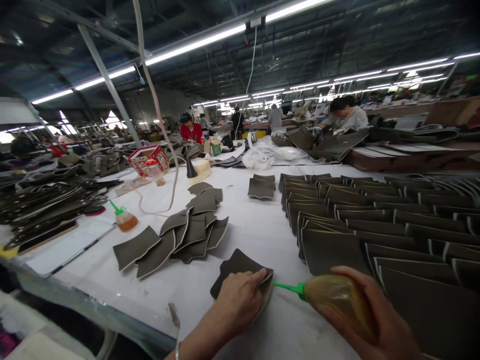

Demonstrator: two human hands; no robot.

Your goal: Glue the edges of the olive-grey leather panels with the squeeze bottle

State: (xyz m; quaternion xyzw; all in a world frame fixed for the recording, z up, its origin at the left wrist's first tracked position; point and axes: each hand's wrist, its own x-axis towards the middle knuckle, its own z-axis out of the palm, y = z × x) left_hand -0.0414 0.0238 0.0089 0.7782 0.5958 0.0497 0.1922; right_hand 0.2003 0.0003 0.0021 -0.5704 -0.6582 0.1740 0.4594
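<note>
My left hand (pixel 240 296) lies over a dark olive-brown leather-like piece (pixel 237 262) on the white table, holding it down. Its index finger stretches along the piece's right edge; the other fingers are curled, and the thumb is hidden. Wrapped around a soft plastic glue bottle (pixel 337 297) with amber contents is my right hand (pixel 390 320). The bottle's green nozzle points left, its tip close beside the edge of the piece; whether they touch I cannot tell. Just beyond my left hand, a loose pile of similar cut pieces (pixel 191 232) overlaps on the table.
Rows of stacked, curved pieces (pixel 375 215) fill the right side. To the left are a second glue bottle (pixel 126 220), a phone (pixel 48 237) and a sheet of paper (pixel 56 252). A red patterned box (pixel 150 159) and a hanging hose (pixel 157 100) are farther back. Several people work beyond.
</note>
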